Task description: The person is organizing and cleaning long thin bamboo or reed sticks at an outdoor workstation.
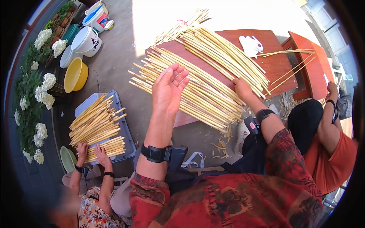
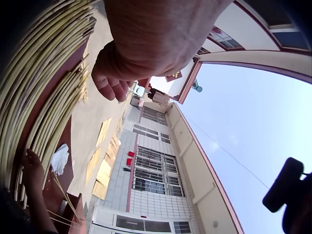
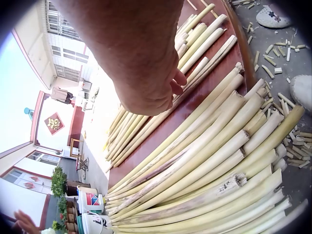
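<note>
My left hand (image 1: 169, 89) is raised palm up above the nearer bundle of pale peeled stalks (image 1: 190, 83), fingers loosely bent and nothing in them. In the left wrist view the same hand (image 2: 119, 73) hangs in the air, apart from the stalks. My right hand (image 1: 244, 90) is down at the near edge of the farther stalk bundle (image 1: 224, 53). Its curled fingers (image 3: 178, 80) hold a stalk (image 1: 211, 64) along that edge, the grip partly hidden behind the hand. Both bundles lie side by side on a reddish-brown board (image 1: 262, 38).
A white glove (image 1: 251, 46) and thin loose stalks (image 1: 285, 52) lie farther right. Short cut pieces (image 1: 220, 148) litter the floor. At left, another person's hands (image 1: 100, 154) rest on stalks in a blue-grey tray (image 1: 129, 133). A person in orange (image 1: 338, 163) sits at right.
</note>
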`<state>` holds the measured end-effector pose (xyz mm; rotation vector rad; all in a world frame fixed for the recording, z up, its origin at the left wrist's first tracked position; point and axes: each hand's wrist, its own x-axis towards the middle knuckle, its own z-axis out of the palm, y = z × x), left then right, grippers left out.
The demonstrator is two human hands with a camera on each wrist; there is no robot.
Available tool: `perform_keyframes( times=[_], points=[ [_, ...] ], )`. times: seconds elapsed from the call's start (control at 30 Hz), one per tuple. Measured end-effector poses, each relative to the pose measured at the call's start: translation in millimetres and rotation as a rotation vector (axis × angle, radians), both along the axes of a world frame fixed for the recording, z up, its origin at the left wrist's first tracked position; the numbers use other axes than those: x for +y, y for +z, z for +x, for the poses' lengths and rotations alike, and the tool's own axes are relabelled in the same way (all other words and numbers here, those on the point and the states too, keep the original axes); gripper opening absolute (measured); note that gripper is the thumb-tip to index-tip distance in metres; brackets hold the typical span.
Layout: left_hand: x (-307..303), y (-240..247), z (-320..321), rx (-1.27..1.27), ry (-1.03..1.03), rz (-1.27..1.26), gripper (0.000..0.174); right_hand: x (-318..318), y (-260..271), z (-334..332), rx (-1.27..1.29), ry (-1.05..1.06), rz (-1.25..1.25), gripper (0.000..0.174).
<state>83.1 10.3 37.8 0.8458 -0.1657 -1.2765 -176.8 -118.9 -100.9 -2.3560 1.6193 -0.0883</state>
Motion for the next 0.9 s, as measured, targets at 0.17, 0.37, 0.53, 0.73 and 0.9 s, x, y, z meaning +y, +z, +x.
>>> perform_keyframes(
  times=[0.17,0.37,0.53,0.73,0.9],
  points=[
    [1,3,-6,0.005,-0.006,0.010,0.025,-1,-6,-6,0.096,0.021,-0.118,0.020],
    [4,3,-10,0.003,-0.030,0.010,0.024,0,-9,-8,0.287,0.048,-0.159,0.013],
    [3,1,-12,-0.018,-0.056,0.002,0.024,4,-11,-9,0.350,0.020,-0.136,0.012],
    [4,5,-16,-0.032,-0.083,0.015,0.025,0,-8,-13,0.355,-0.042,-0.035,0.014],
    [6,3,-14,-0.021,-0.101,0.000,0.026,-8,9,-16,0.128,-0.137,0.028,0.019]
  ],
)
